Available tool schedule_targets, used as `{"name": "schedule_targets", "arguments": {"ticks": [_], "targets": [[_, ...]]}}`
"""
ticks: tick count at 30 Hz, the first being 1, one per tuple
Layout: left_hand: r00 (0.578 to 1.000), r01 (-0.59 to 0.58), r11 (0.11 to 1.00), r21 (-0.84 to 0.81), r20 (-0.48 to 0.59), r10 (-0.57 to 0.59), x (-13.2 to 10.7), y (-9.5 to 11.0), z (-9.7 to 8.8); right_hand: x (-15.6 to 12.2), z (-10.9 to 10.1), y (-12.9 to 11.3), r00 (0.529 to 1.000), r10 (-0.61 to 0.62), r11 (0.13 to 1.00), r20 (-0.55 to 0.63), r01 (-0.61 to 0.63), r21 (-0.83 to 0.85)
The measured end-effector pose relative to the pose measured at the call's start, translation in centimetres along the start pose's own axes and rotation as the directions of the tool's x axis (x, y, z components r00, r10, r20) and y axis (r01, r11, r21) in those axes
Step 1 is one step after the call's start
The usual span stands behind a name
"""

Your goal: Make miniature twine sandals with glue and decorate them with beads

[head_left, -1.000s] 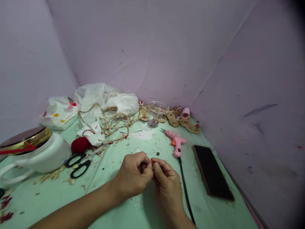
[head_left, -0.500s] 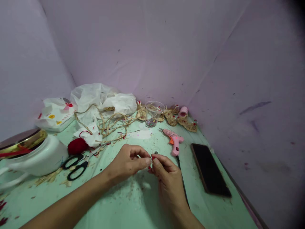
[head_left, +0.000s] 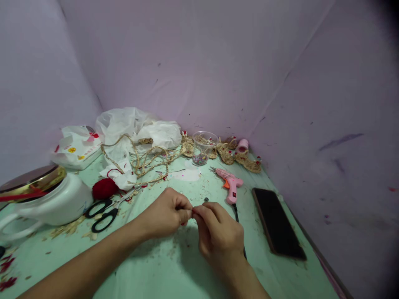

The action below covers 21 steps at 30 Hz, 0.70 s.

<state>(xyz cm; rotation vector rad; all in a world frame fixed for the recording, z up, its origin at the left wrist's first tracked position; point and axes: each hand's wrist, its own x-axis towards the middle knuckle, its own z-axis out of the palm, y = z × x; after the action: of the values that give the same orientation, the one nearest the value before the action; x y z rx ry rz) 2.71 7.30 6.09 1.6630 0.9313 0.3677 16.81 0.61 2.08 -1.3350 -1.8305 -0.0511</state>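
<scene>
Over the middle of the green tabletop [head_left: 156, 265], my left hand [head_left: 170, 214] and my right hand [head_left: 218, 228] meet at the fingertips. Both are closed in a pinch. A tiny bit of red shows between the fingertips, too small and covered to name. Beyond my right hand lies a pink glue gun [head_left: 229, 182], its nozzle pointing away to the left. Black-handled scissors [head_left: 106, 216] rest to the left of my left hand, beside a ball of red yarn [head_left: 105, 189].
A dark phone [head_left: 277, 222] lies at the right. Braided straw pieces with beads [head_left: 225, 153] and a clear plastic cup [head_left: 205, 143] stand along the wall. Straw cord [head_left: 156, 162] coils before white plastic bags [head_left: 124, 124]. A white teapot-like vessel [head_left: 62, 203] stands at the left.
My right hand has turned so its back faces up more, and its fingertips have moved slightly left against my left fingertips. The red bits are now mostly covered. The view has shifted slightly.
</scene>
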Motion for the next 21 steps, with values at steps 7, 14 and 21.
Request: {"name": "schedule_targets", "arguments": {"ticks": [7, 14, 21], "targets": [[0.998, -0.057, 0.988, 0.143, -0.004, 0.058, 0.1, -0.5, 0.1, 0.6, -0.3, -0.1, 0.975, -0.039, 0.955, 0.217, 0.1, -0.28], [0.977, -0.186, 0.947, 0.262, -0.051, 0.206, 0.2, -1.3, 1.1, 0.4, 0.1, 0.3, 0.982, -0.053, 0.946, 0.179, 0.107, -0.307], [0.835, -0.458, 0.734, 0.502, -0.04, 0.549, -0.1, -1.9, 1.9, 0.2, 0.1, -0.2, 0.925, 0.258, 0.958, 0.279, -0.209, -0.195]]}}
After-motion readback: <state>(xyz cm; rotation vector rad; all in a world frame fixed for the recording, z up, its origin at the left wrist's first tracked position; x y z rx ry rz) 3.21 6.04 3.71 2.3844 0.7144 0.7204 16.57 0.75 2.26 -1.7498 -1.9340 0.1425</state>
